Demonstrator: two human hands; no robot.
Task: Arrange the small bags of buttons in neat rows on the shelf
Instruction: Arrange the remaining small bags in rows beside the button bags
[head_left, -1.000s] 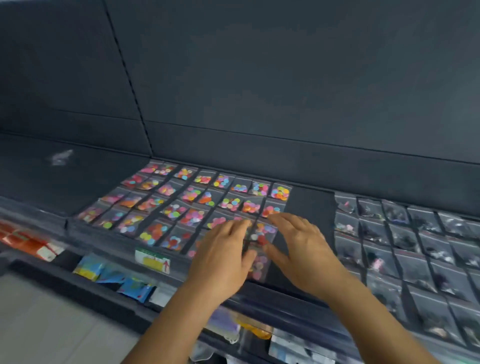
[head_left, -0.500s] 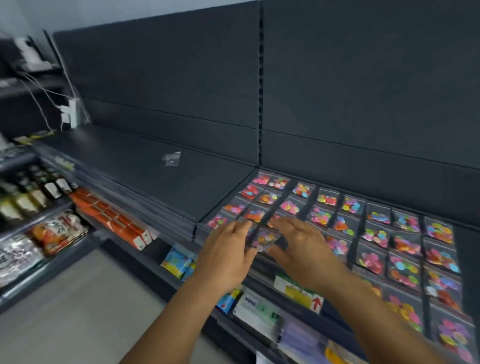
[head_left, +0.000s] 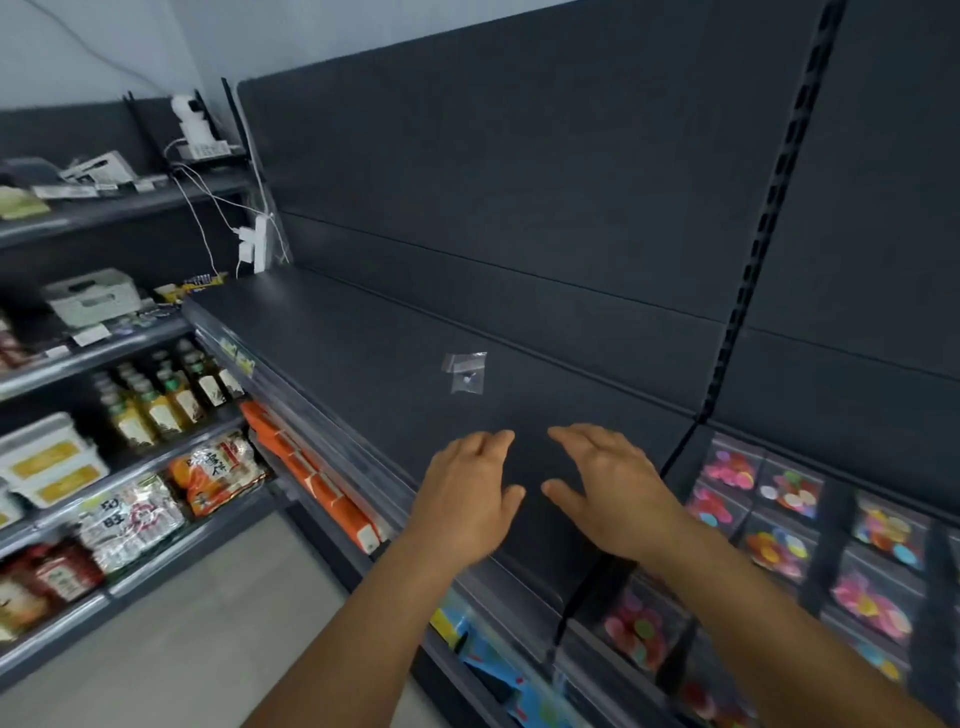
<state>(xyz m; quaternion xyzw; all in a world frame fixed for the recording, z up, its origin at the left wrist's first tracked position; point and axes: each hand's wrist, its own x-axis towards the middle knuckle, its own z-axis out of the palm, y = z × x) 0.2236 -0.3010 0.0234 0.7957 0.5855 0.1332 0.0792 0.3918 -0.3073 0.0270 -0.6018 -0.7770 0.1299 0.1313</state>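
My left hand and my right hand hover side by side, palms down, over a bare stretch of the dark shelf. Their fingers are spread and relaxed and hold nothing. A small clear bag lies alone on the shelf beyond my fingertips, apart from both hands. Rows of small bags of coloured buttons lie flat on the shelf section to the right, beside my right forearm.
A slotted upright divides the dark back panel. To the left stand shelves with bottles, snack packets and white tubs. Orange boxes lie on the shelf below. A power strip with cables hangs at the far corner.
My view and both hands have swung left, off the rows of coloured button bags and onto the bare shelf section. The lone clear bag now lies just ahead of my fingers.
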